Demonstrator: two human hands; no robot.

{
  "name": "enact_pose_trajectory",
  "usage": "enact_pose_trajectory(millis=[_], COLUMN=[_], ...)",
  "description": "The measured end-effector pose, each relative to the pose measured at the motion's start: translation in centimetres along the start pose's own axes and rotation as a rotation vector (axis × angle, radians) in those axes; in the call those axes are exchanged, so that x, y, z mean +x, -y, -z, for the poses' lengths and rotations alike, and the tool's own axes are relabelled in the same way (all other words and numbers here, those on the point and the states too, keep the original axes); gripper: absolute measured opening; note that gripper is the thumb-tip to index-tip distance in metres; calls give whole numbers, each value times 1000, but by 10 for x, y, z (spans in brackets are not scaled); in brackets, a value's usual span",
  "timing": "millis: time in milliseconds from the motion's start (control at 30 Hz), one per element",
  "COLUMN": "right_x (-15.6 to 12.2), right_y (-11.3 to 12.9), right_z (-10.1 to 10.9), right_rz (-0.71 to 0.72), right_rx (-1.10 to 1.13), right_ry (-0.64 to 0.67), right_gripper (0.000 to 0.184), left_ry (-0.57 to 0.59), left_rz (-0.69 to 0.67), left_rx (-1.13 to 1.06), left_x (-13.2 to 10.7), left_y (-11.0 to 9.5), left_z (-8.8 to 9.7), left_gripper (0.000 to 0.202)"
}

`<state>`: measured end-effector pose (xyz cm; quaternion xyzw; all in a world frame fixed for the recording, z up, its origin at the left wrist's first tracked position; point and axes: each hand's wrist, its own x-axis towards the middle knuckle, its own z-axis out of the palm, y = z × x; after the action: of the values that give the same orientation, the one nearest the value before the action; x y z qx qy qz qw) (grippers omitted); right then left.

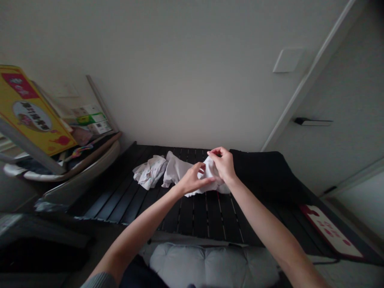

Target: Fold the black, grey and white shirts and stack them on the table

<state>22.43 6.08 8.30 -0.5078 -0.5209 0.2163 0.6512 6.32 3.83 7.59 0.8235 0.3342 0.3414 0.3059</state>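
White cloth (211, 170): we hold this bunched fabric between our hands, just right of the middle of the frame, with its lower edge hanging onto the slats. A pale fold runs from it to the left, and we cannot tell whether that fold is the same piece.

Left hand (192, 180): our fingers curve over the left side of the White cloth and our thumb stretches across its front, grasping the fabric.

Right hand (222, 163): our fingers are clenched around the top of the White cloth, pinching it against our thumb, just beside our Left hand.

Crumpled cloth (150, 172): this second whitish bundle lies on the slats, left of our hands and just beside the pale fold.

Black cloth (264, 176): this dark heap sits right of our hands, along the far edge of the slats.

Slatted board (192, 214): this dark surface lies under both cloths and spans the lower middle of the frame.

Grey cushion (210, 268): we see it at the bottom centre, below the board.

Yellow box (30, 112): it leans at the upper left, above a beige tray (90, 162).

Door (345, 100): it fills the right side, with a dark handle (313, 122).

Mat (330, 232): this red-and-white piece lies at the lower right.
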Motion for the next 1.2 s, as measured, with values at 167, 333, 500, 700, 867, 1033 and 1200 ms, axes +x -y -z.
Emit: enact_pose_trajectory(millis=[167,333,500,700,867,1033,1200], right_x=[-6,-1,-7,-32,-49,-32,-14], right_y=[7,17,19,15,-9,-24,-21], right_z=[3,21,25,16,19,44,63], right_rz=[-65,40,84,303,194,85,64], right_rx=[133,127,164,-257,-804,-862,-835], right_ry=[63,-42,120,262,296,376,107], right_gripper=[27,23,24,55,73,13,18], left_ry=[-164,-456,-541,-606,-666,-626,-451], left_rz=[27,-60,-104,54,115,61,20], left_rx=[34,226,399,258,116,188,454], left_x=[-6,-6,-2,17,23,17,3], left_y=[-5,-4,-19,-17,-24,-33,-22], left_z=[-29,-20,-6,-1,13,38,48], left_gripper=[65,48,37,22,20,7,36])
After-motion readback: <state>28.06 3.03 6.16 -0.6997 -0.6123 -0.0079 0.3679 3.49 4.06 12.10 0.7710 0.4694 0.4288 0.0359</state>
